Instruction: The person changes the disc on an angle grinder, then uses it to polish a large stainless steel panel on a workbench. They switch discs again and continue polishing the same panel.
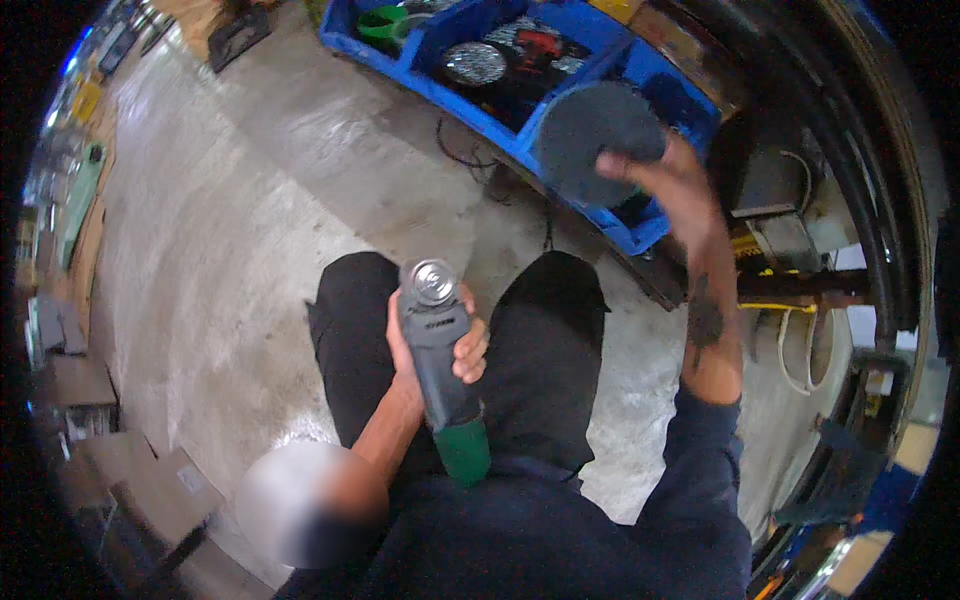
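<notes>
My left hand (470, 350) is wrapped round a grey angle grinder (440, 375), held upright in front of my thighs. Its silver round head (433, 284) points away from me, with no disc showing on it. A green end piece (463, 450) sits toward my body. Out to the upper right, my right hand (672, 185) grips a dark grey round abrasive disc (590, 140), with the thumb across its face. The disc is over a blue compartment bin (478, 118) and hides part of it. Its far-side fingers are mostly hidden.
In the bin lie a silvery round disc (475, 64), a red item (540, 45) and a green ring-shaped thing (383, 22). Cardboard boxes (140, 475) stand at the lower left. Dark curved pipes or hoses (880, 190) run along the right. The floor (230, 210) is concrete.
</notes>
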The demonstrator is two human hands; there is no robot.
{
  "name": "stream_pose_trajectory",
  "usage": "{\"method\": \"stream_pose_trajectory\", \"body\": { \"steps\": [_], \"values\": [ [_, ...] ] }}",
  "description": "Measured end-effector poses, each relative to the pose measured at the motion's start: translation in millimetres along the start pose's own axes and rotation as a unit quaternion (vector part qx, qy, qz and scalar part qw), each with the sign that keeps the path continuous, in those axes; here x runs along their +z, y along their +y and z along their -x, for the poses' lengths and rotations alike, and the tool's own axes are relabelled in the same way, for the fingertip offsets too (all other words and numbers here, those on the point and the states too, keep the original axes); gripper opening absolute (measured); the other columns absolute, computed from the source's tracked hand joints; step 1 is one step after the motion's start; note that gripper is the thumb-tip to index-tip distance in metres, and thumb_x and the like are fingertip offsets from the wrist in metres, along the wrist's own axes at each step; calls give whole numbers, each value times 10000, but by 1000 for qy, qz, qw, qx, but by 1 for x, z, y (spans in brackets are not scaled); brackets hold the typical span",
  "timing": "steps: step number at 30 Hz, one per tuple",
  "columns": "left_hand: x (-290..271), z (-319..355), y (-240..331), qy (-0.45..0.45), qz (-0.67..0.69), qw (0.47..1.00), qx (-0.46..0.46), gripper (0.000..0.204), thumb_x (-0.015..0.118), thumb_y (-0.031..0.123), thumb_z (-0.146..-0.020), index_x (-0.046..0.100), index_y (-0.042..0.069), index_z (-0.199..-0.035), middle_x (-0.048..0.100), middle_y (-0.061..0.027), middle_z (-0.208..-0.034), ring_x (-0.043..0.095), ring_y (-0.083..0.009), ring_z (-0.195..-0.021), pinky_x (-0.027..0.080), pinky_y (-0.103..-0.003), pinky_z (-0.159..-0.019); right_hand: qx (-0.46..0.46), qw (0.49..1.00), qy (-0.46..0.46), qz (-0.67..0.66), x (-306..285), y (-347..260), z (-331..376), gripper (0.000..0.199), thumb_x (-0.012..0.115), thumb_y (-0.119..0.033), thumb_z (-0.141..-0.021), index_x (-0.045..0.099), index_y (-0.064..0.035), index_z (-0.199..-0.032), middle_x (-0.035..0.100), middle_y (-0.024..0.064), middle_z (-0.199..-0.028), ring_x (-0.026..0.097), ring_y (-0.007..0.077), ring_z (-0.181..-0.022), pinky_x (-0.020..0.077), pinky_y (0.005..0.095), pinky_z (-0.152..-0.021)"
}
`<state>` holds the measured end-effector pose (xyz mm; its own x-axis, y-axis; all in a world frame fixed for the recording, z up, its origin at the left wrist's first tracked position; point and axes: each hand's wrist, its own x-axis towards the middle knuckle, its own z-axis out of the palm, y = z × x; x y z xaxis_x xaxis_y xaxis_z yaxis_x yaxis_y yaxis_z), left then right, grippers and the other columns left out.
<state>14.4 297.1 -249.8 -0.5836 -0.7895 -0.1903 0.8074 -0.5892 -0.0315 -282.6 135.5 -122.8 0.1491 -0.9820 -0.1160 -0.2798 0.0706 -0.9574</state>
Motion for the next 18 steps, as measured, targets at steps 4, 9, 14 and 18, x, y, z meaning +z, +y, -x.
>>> {"method": "stream_pose_trajectory", "body": {
  "steps": [4,9,14,18],
  "values": [
    [-14,-8,5,-2,47,998,-36,909,350,857,-939,575,10,-1181,542,-107,-750,531,-211,-555,492,-385,-545,42,979,-157,-123,95,-28,49,680,924,-165,-833,627,8,-1419,723,90,-1317,661,184,-1210,482,359,-1113],
    [-38,-6,-2,-24,77,996,-42,932,458,894,-866,595,15,-1141,561,-92,-810,559,-201,-615,509,-374,-607,70,960,-199,-183,140,-18,48,725,946,-167,-822,602,25,-1430,710,108,-1311,639,203,-1243,474,368,-1120],
    [-41,-5,0,-60,68,995,-32,935,521,908,-836,602,19,-1112,569,-92,-837,574,-207,-633,516,-374,-618,80,965,-186,-164,150,-18,45,717,954,-168,-812,587,58,-1385,722,145,-1263,651,229,-1218,497,386,-1086],
    [-41,-1,2,-61,67,995,-32,926,496,903,-853,608,17,-1095,570,-98,-817,588,-220,-628,520,-383,-608,137,934,-239,-227,155,-21,46,752,914,-147,-858,531,-17,-1493,663,126,-1357,624,258,-1277,505,443,-1102]
  ]
}}
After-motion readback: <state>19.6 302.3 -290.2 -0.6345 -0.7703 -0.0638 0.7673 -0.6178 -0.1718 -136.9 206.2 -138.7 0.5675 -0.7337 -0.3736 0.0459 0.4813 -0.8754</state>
